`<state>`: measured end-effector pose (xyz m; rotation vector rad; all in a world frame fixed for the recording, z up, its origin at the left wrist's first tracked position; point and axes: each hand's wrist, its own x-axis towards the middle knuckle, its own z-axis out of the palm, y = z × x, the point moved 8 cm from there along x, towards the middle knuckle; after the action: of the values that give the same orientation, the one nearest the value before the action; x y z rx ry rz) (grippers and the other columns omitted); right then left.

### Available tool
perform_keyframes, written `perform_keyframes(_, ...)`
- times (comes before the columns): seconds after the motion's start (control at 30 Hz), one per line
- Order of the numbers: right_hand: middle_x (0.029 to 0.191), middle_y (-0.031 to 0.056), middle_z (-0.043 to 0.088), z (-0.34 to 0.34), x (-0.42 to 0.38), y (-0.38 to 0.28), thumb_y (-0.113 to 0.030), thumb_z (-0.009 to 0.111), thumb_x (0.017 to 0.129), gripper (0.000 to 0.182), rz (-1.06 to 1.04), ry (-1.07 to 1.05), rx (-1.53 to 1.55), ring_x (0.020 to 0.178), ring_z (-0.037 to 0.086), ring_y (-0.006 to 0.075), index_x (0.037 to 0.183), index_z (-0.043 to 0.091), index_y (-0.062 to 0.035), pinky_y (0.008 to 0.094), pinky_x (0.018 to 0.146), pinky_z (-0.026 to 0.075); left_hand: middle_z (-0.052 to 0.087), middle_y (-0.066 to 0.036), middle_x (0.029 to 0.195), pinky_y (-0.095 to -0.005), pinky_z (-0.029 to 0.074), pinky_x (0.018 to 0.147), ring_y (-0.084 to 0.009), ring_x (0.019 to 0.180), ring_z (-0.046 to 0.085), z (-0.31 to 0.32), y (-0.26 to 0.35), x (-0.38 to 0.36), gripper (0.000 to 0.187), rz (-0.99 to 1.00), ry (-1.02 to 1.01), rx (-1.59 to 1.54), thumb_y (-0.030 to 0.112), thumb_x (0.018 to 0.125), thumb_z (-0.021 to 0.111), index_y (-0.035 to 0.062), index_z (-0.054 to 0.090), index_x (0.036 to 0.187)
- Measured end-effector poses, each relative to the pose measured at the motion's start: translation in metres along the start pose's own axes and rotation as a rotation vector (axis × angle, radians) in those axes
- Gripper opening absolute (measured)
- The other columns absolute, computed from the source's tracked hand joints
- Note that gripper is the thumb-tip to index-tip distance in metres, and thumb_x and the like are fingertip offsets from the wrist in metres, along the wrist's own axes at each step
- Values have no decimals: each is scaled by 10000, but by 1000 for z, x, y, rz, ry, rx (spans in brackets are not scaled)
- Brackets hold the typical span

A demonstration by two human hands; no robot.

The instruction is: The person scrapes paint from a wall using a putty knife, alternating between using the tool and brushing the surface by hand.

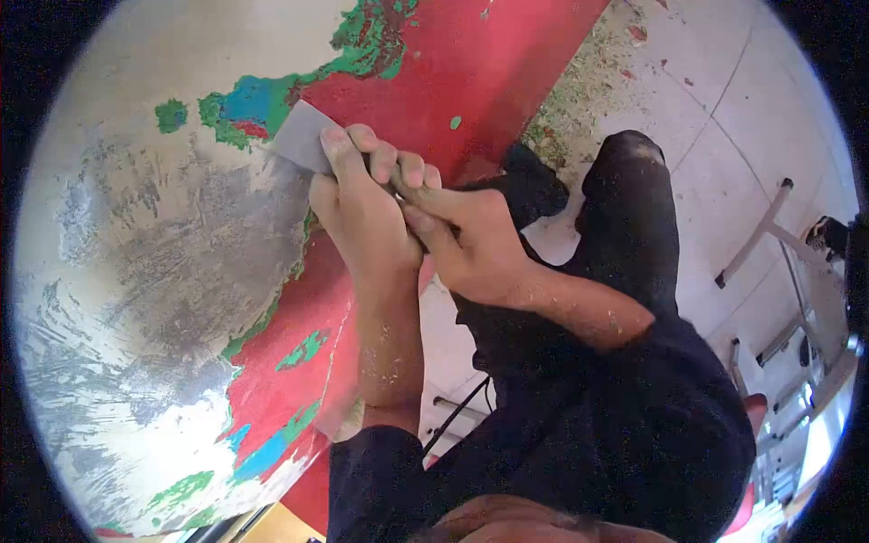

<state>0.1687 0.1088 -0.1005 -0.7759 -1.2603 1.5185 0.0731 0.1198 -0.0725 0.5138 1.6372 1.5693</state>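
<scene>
A flat grey scraper blade lies against a large panel, its edge near the border of the remaining red, green and blue paint. My left hand is closed on the scraper near the blade, thumb and fingers pressed about it. My right hand is closed just behind, against the left hand, wrapped round what appears to be the scraper's handle, which the fingers mostly hide. Red paint covers the panel's right side; the left side is scratched down to a pale grey surface.
Paint flakes and crumbs litter the tiled floor beyond the panel's right edge. My dark-trousered leg is bent close by. Metal furniture legs stand at the right. A wooden-looking box edge shows at the bottom left.
</scene>
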Motion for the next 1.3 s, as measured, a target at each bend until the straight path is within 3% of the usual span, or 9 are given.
perform_keyframes(0.3, 675, 220, 543, 7, 0, -9, -56, 545, 805, 106, -50, 21, 11, 637, 596, 377, 883, 609, -21, 384, 529, 475, 295, 32, 579, -290, 327, 433, -118, 455, 326, 17, 24, 0, 281, 4, -157, -1, 325, 954, 417, 114, 433, 769)
perform_keyframes(0.43, 672, 214, 556, 0, 13, -9, -70, 549, 804, 122, -112, -6, -71, 637, 601, 373, 896, 609, -18, 401, 531, 476, 329, 6, 551, -327, 414, 439, -148, 459, 426, -2, 6, 9, 337, 30, -76, 13, 329, 959, 398, 67, 434, 749)
perform_keyframes(0.6, 640, 209, 509, 7, 0, -14, -18, 529, 803, 78, -138, -7, -61, 577, 569, 353, 845, 593, -6, 356, 489, 423, 320, 7, 548, -319, 402, 440, -139, 466, 420, -6, 11, -3, 352, 13, -53, 31, 350, 955, 406, 76, 425, 735)
perform_keyframes(0.73, 654, 213, 531, 8, 17, -19, -15, 544, 801, 110, -171, -59, -111, 612, 591, 364, 894, 602, -8, 355, 519, 453, 303, 13, 536, -317, 388, 422, -135, 440, 391, 9, 28, 10, 388, 110, -108, 84, 372, 951, 406, 93, 393, 681)
perform_keyframes(0.8, 738, 206, 583, 13, 11, -8, -72, 532, 816, 117, -191, -70, -3, 683, 609, 374, 904, 603, -44, 404, 560, 492, 296, 14, 532, -310, 383, 415, -140, 430, 375, 11, 30, -2, 380, 17, 6, -30, 358, 956, 391, 95, 383, 681)
perform_keyframes(0.87, 738, 214, 577, 8, -9, -6, -63, 534, 808, 94, -32, -39, -62, 681, 606, 376, 871, 599, -35, 401, 554, 489, 306, 13, 542, -308, 381, 423, -141, 439, 377, -14, 0, -5, 365, 1, -34, 63, 352, 956, 391, 88, 398, 705)
perform_keyframes(1.0, 702, 214, 567, 12, -9, 13, -68, 537, 808, 76, 12, -140, -90, 647, 601, 377, 830, 596, -26, 405, 531, 472, 317, 7, 553, -333, 412, 424, -144, 434, 391, -20, -12, -2, 350, -52, 33, -30, 349, 957, 393, 77, 415, 738)
perform_keyframes(1.17, 636, 210, 517, 10, -20, -6, -61, 546, 784, 51, -132, -104, -17, 593, 557, 393, 759, 540, -17, 417, 497, 445, 318, 13, 555, -307, 382, 420, -141, 448, 394, -21, -3, -22, 342, 27, -3, -67, 361, 959, 393, 88, 414, 753)
perform_keyframes(1.3, 660, 204, 538, 25, -2, -9, -84, 573, 788, 79, -166, -110, -59, 616, 581, 393, 847, 582, -31, 402, 509, 461, 308, 16, 556, -310, 378, 418, -134, 442, 373, -15, 24, -6, 339, 85, -33, -56, 362, 958, 400, 95, 408, 749)
